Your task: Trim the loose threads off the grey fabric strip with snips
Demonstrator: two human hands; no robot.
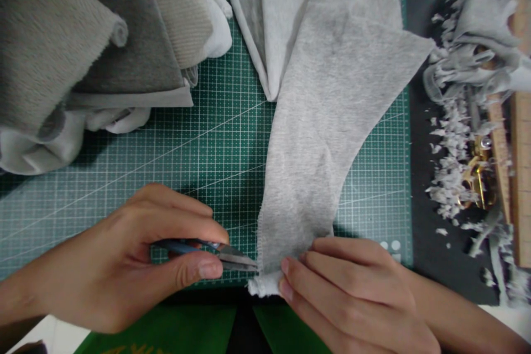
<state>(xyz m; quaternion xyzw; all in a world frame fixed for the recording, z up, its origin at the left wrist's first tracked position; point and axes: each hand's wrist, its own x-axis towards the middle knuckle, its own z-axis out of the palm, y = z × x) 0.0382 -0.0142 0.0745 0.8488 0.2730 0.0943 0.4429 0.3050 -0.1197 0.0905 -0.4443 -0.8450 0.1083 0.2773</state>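
Between the thumb and fingers of my left hand [166, 257] are small thread snips [236, 258], their blades pointing right. The blade tips meet the frayed left edge of a light grey knit fabric piece [307, 138], close to its lower end. My right hand [357, 287] pinches that lower end, where a whitish rolled edge [263, 286] sticks out to the left of the fingertips. From there the fabric runs up and away over the green cutting mat [207, 160], widening towards the top.
Folded grey fabrics [136, 27] are piled at the upper left. Along the right side lie fabric scraps [452, 160], a grey cloth bundle [485, 5], gold-coloured metal scissors handles [479, 177] and a wooden ruler [520, 177]. Green cloth [178, 332] shows below the mat's front edge.
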